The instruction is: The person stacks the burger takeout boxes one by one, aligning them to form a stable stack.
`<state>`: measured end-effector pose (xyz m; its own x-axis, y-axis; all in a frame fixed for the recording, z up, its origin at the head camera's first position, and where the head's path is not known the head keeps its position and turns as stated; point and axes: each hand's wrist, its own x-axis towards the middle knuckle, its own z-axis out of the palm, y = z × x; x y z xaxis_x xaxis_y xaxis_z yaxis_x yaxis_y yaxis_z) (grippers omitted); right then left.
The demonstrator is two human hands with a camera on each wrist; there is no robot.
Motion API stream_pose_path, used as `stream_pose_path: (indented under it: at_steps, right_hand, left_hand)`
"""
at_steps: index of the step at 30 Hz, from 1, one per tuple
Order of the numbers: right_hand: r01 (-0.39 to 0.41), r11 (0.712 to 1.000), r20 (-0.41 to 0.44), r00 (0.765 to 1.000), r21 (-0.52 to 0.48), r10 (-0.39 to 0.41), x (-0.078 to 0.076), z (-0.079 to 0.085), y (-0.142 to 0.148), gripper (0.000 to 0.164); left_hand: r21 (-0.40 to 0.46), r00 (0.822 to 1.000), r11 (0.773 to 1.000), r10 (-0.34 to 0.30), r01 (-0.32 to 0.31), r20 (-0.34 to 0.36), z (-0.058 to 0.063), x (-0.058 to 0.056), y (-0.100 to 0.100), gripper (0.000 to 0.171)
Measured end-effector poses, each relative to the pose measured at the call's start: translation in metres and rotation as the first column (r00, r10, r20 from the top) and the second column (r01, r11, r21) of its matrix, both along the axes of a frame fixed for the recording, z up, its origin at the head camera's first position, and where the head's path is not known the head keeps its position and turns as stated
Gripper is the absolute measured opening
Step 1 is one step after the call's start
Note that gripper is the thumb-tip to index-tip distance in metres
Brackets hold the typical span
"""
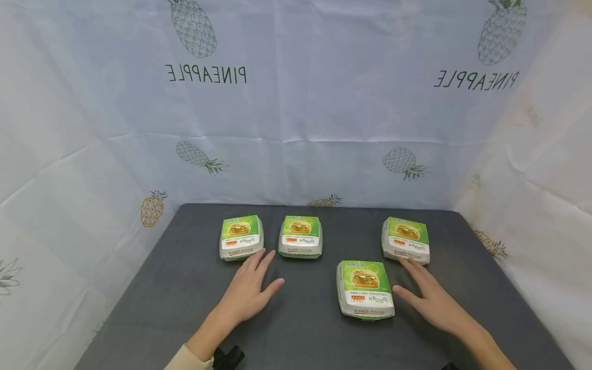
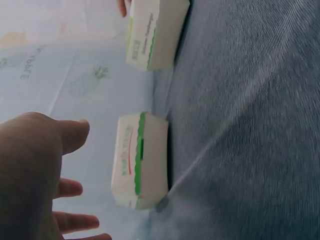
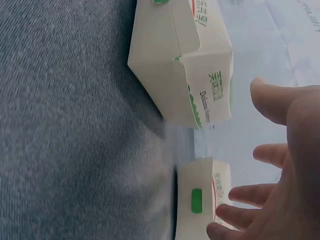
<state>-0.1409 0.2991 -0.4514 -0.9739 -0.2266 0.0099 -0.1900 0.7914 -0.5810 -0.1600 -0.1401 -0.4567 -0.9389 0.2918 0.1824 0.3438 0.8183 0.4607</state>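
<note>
Burger boxes with green-and-white lids lie on a dark cloth-covered table. At the far left sits one box (image 1: 242,236), and to its right stands a second box (image 1: 300,236). My left hand (image 1: 247,295) hovers near these two, its fingers extended and thumb spread, holding nothing. Closer to me is a front box (image 1: 365,289), also visible large in the right wrist view (image 3: 185,65). Beyond it on the right lies another box (image 1: 406,239). My right hand (image 1: 435,303) reaches toward that one with spread fingers; whether the fingertips touch it I cannot tell.
A pale curtain (image 1: 300,113) printed with pineapples hangs behind the table and along both sides. The dark tabletop (image 1: 296,334) stretches between and in front of the hands. A black strap or device (image 1: 228,357) is at the left wrist.
</note>
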Motion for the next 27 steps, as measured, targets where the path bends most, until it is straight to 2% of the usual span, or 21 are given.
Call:
stream_pose_path:
  at_steps: [6, 15, 19, 27]
  right_hand:
    - [-0.008, 0.997, -0.007, 1.000, -0.071, 0.008, -0.002, 0.000, -0.006, 0.075]
    - [0.020, 0.986, 0.102, 0.995, -0.168, -0.003, -0.003, 0.002, -0.007, 0.079]
    - [0.025, 0.977, 0.146, 0.989, -0.212, 0.006, -0.005, -0.001, -0.007, 0.079]
    - [0.040, 0.961, 0.176, 0.984, -0.272, 0.009, -0.007, -0.007, -0.011, 0.079]
  left_hand:
    - [0.131, 0.997, 0.991, -0.031, 0.022, 0.065, -0.006, -0.005, 0.012, 0.067]
    - [0.287, 0.981, 0.953, -0.139, 0.095, 0.137, -0.012, -0.009, 0.029, 0.069]
    - [0.330, 0.971, 0.938, -0.171, 0.109, 0.165, -0.010, -0.008, 0.037, 0.069]
    - [0.385, 0.952, 0.912, -0.230, 0.139, 0.201, -0.006, -0.010, 0.054, 0.069]
